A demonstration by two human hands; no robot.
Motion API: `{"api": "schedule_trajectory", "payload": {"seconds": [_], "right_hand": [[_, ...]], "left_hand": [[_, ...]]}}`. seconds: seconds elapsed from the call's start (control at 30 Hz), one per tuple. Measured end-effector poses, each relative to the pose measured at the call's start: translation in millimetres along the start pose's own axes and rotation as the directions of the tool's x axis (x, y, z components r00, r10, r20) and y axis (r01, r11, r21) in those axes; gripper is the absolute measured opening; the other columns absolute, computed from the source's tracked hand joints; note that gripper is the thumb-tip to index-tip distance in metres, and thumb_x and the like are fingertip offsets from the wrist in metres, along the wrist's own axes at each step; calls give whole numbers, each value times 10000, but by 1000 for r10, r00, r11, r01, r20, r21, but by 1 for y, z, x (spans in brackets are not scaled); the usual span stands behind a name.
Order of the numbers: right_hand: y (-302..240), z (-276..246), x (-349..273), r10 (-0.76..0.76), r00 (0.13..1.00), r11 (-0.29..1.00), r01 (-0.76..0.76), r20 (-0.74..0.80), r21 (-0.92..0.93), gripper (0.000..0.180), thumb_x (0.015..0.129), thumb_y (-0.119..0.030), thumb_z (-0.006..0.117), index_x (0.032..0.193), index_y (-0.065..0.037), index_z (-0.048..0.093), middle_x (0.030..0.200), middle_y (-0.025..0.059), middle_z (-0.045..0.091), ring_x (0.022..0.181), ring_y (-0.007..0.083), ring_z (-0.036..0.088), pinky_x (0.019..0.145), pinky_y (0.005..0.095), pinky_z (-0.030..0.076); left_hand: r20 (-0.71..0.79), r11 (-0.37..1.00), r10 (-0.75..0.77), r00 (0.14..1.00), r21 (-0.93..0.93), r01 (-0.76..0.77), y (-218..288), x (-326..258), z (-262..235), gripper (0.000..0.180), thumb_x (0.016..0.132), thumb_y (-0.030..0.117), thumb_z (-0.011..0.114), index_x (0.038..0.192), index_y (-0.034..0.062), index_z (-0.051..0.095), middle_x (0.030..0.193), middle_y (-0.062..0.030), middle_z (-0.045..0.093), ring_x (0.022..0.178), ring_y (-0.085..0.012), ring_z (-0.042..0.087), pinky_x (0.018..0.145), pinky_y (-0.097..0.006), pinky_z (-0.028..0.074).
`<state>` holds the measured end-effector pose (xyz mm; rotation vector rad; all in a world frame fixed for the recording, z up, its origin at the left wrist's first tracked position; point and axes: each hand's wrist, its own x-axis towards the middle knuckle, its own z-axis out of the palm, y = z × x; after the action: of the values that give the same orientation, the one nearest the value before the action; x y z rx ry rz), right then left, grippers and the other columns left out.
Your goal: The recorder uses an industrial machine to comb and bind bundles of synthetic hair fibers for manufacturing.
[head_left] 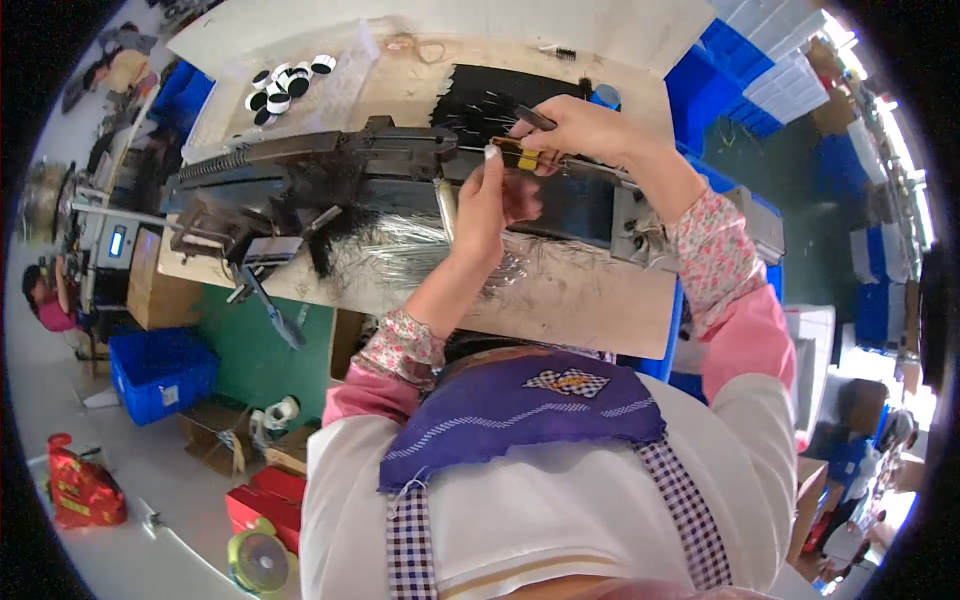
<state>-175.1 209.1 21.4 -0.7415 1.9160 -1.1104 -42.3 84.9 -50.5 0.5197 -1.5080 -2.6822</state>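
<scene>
Starting at upper left of the frame, find black-and-white caps [278, 102] heaped in a clear tray [335, 98], behind the machine [300, 165]; could be jolted by a hard knock to the bench [600, 310], though probably safe enough there. Below, at left, note a blue lever [270, 305] jutting past the front edge; could be bumped by a careless swing leftward.

Moving toward the centre, see loose wires [400, 245] strewn in front of the machine, pointing every way, near the left wrist. Might be swept off by a dragging sleeve [400, 345], or prick bare skin.

At upper centre, find the left hand [480, 215] part curled, thumb raised just beside the yellow piece [522, 157]; cannot tell whether gripping anything thin. Could get the thumb tip nipped or jabbed, working so close.

Just to the right, see the right hand [580, 130] with fingers closed around the yellow piece, in front of the black mat [465, 85]. Note a dark handle [537, 118] across those fingers; cannot tell if joined to the yellow piece. Might slip or twist under a loose pinch.

Farther right, find a metal block [645, 235] near the right cuff [715, 245]; could snag on drawing back low.
</scene>
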Motion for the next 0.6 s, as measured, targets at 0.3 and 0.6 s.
{"api": "schedule_trajectory", "payload": {"seconds": [0.3,0.6], "right_hand": [[-6,8,-22,-370,904,642,83,-213,-762,310,917,-234,516,1144,-40,602,1018,196,600,954,336,577,823,424,472],[-8,49,-35,-611,721,692,287,-327,-662,263,783,-17,615,1042,-29,662,815,112,566,773,268,574,692,359,461]], "left_hand": [[347,757,-25,937,-606,245,3,0,18,828,892,686,305,1316,-23,374,1335,-187,433,1296,-321,353,1113,-468,274],[388,668,-50,920,-671,320,10,-4,14,813,873,715,319,1287,24,428,1343,-86,440,1291,-270,362,1125,-450,228]]}}
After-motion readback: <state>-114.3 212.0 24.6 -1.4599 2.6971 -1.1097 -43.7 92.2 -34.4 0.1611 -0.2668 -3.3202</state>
